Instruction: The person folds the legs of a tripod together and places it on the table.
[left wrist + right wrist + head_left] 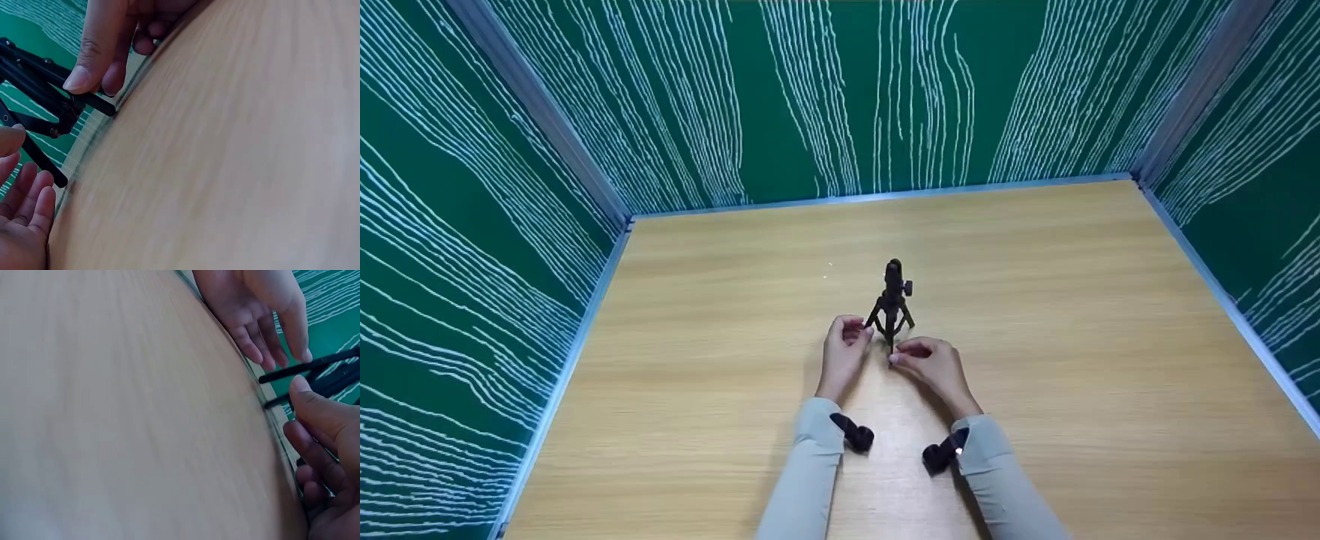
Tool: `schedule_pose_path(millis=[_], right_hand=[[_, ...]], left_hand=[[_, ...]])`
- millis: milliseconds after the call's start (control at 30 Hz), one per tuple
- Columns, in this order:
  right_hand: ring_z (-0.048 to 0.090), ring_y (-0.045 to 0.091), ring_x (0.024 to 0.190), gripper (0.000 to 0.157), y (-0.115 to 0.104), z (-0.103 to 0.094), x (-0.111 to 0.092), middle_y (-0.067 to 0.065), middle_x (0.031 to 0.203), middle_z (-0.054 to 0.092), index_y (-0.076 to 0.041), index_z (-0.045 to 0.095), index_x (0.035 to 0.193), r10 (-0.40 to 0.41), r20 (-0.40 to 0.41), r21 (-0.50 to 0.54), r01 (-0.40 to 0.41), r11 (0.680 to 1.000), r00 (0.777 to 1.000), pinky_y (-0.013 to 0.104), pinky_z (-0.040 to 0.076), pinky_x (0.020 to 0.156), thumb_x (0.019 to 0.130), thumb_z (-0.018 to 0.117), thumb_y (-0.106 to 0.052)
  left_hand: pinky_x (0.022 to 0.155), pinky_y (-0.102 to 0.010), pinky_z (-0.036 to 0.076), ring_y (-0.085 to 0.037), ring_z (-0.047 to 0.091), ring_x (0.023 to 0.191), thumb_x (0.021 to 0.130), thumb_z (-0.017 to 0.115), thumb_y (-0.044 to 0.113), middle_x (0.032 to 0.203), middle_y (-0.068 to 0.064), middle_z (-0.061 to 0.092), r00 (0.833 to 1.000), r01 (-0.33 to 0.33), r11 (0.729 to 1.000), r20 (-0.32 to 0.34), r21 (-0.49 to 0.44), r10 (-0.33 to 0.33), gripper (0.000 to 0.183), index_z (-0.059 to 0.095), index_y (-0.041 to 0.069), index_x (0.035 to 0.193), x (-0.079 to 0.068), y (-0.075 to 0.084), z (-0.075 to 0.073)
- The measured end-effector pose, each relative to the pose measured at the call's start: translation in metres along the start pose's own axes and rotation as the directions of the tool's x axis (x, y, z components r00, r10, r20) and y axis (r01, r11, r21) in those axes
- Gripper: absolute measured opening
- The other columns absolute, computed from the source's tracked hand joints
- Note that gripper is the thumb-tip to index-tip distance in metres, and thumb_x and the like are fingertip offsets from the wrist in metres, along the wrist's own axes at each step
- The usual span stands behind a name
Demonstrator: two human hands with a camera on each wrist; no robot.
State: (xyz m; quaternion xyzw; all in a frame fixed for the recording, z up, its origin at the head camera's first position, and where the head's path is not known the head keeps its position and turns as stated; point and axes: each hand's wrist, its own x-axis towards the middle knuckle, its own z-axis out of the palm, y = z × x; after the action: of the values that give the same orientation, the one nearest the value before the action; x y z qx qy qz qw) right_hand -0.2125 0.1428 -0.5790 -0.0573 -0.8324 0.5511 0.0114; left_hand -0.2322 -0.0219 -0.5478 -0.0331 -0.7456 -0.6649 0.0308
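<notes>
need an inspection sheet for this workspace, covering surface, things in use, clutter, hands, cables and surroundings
surface: light wood-grain table
things in use: black tripod, upright with legs spread; whether every foot touches the table is unclear
clutter: tiny pale specks beyond the tripod's left side, too small to identify; otherwise nothing seen
left hand: at the tripod's left leg, thumb tip against it; grip unclear
right hand: pinches the near leg
cables: nothing seen
surroundings: green panels with pale wavy lines at left, back and right
</notes>
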Motion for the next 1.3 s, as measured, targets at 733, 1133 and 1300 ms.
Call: schedule_pose_path(millis=[733, 1133, 1300], right_hand=[[0.062, 0.023, 0.098, 0.029, 0.012, -0.033, 0.031, 0.018, 0.115, 0.067, -0.002, 0.068, 0.113, 0.087, -0.019, 0.063, -0.086, 0.994, 0.996, 0.020, 0.050, 0.076, 0.089, 0.068, -0.019], [0.059, 0.032, 0.116, 0.033, 0.014, -0.032, 0.047, 0.020, 0.124, 0.063, -0.001, 0.065, 0.118, -0.057, 0.032, 0.069, 0.055, 0.996, 0.998, 0.041, 0.043, 0.104, 0.089, 0.068, -0.015], [0.057, 0.033, 0.118, 0.032, 0.013, -0.029, 0.051, 0.020, 0.124, 0.063, -0.002, 0.066, 0.118, -0.074, 0.056, 0.078, 0.069, 0.995, 0.996, 0.042, 0.042, 0.106, 0.089, 0.068, -0.014]], left_hand=[[0.080, -0.021, 0.051, -0.007, 0.057, 0.084, 0.085, 0.069, 0.004, 0.102, -0.018, 0.065, 0.998, 0.006, 0.997, 0.066, -0.073, -0.002, 0.026, 0.061, -0.006, 0.107, -0.007, -0.033, 0.022], [0.075, -0.022, 0.050, -0.008, 0.056, 0.080, 0.080, 0.073, 0.002, 0.096, -0.019, 0.065, 0.999, -0.042, 0.999, 0.004, -0.032, 0.042, 0.026, 0.062, -0.005, 0.103, -0.012, -0.035, 0.031], [0.075, -0.024, 0.051, -0.009, 0.057, 0.079, 0.080, 0.072, 0.000, 0.094, -0.021, 0.065, 0.999, -0.046, 0.999, 0.012, -0.022, 0.047, 0.025, 0.062, -0.008, 0.101, -0.018, -0.013, 0.028]])
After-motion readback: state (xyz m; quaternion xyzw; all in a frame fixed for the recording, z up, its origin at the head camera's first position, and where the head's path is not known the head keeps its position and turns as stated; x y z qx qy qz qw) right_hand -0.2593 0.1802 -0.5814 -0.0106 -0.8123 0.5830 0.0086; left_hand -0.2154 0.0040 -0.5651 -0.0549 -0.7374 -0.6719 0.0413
